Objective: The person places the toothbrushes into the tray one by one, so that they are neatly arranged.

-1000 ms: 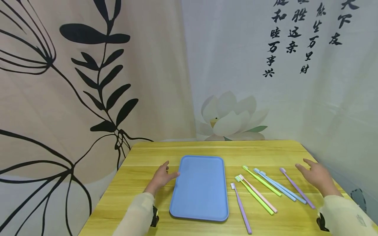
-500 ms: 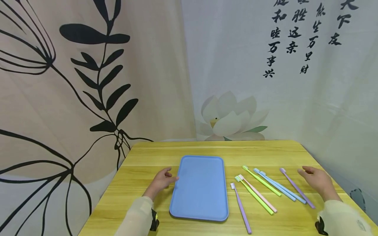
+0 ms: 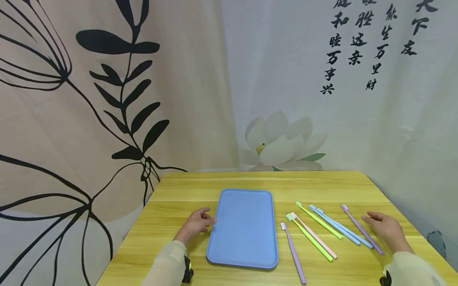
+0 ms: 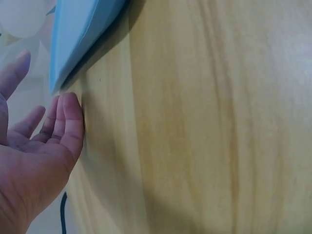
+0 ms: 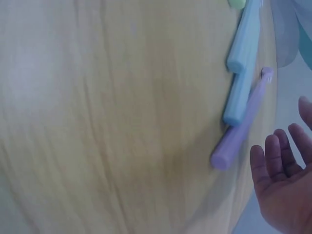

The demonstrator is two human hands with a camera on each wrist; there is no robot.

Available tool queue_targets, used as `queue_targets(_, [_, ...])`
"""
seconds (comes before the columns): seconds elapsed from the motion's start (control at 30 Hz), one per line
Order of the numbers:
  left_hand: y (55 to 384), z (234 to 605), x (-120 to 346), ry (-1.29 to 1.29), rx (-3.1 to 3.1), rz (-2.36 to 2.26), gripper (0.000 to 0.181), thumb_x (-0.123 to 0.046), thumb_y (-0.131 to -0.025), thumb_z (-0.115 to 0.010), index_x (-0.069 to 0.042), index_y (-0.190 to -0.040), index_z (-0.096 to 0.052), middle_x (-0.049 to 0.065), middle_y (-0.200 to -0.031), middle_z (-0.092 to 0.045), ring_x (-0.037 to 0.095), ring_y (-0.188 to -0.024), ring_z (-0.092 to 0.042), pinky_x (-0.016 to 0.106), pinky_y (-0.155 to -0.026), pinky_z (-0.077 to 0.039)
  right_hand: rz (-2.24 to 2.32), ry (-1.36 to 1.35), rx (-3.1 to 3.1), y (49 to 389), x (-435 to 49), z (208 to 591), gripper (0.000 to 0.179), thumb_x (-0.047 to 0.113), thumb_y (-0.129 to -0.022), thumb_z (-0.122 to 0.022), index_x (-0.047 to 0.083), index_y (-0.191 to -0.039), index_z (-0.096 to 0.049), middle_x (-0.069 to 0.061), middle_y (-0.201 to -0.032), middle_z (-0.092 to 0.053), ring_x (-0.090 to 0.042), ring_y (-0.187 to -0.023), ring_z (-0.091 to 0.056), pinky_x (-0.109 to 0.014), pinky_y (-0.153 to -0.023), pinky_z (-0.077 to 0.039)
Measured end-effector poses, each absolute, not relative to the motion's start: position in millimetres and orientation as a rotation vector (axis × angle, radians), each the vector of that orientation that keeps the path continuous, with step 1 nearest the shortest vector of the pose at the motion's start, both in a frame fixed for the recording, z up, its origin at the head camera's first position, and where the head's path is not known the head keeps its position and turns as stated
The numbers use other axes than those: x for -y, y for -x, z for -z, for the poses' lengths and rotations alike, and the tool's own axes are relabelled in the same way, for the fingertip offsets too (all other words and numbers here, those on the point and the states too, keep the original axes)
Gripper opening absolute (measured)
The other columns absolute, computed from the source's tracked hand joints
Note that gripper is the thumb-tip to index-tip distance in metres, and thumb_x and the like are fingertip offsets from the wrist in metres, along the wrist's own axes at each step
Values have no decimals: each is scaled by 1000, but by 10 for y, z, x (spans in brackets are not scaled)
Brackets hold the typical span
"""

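Toothbrushes (image 3: 326,247), seven in all, spread on the wooden bench (image 3: 322,186) to the right of a blue tray (image 3: 243,228). Outermost on that side, a purple one (image 5: 239,139), bristle end pointing away from the person. Just beside it, two light-blue ones (image 5: 239,102), touching lengthwise, slightly staggered. Next, a green one (image 3: 320,221) on its own, then a pink one (image 3: 316,237) and a second green one (image 3: 319,248) close together. Nearest the tray, another purple one (image 3: 295,258), slanting toward the near edge.

Right hand (image 3: 386,229) just beside the outermost purple handle, apart from it; grip relaxed, fingers lightly bent, thumb and fingers apart.

Tray flat, long sides running away from the person. Left hand (image 3: 196,224) at its left rim, grip likewise loose, thumb and fingers apart; cannot tell light contact with the rim from a narrow gap.

Pale sleeves (image 3: 166,258) on both arms, with a dark device (image 3: 187,270) at the left wrist and another partly visible at the right. Behind the bench, a cloth backdrop (image 3: 200,99) printed with black plants, a pale flower and dark written characters.
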State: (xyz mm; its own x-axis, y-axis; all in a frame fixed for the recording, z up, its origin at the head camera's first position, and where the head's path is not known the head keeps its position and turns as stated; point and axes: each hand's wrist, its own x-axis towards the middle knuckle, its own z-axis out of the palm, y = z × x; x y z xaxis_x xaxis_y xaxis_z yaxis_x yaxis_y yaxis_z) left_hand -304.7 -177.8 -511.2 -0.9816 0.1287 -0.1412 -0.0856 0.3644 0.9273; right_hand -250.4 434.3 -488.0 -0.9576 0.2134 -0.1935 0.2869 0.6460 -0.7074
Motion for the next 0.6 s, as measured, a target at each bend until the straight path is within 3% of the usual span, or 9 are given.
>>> queue_targets(0.2, [3029,5122,1755,-64,-2403,-1676,71,-10,-87,-75,9,-145,-39,18,-113,-55,22,-93,-60,40,-79,-55,1288,-453,-2756,2472,-4323,4968,84,55,-97,-52,-12,-145,-36,-38,-140,-41,-45,-109,-56,-49,-83,-49])
queue_targets(0.33, [3024,5137,1740,-71,-2424,-1655,68,-6,-86,-75,9,-143,-42,18,-113,-56,22,-91,-59,37,-77,-53,1320,-484,-2719,2467,-4330,5035,85,56,-96,-53,-11,-146,-36,-38,-144,-36,-47,-113,-52,-47,-82,-50])
queue_targets(0.6, [3008,5160,1719,-104,-2465,-1652,60,3,-82,-73,12,-137,-48,19,-106,-59,22,-80,-56,34,-70,-50,1365,-507,-2676,2484,-4307,5086,87,56,-93,-57,-9,-147,-35,-35,-148,-30,-55,-126,-37,-54,-90,-45])
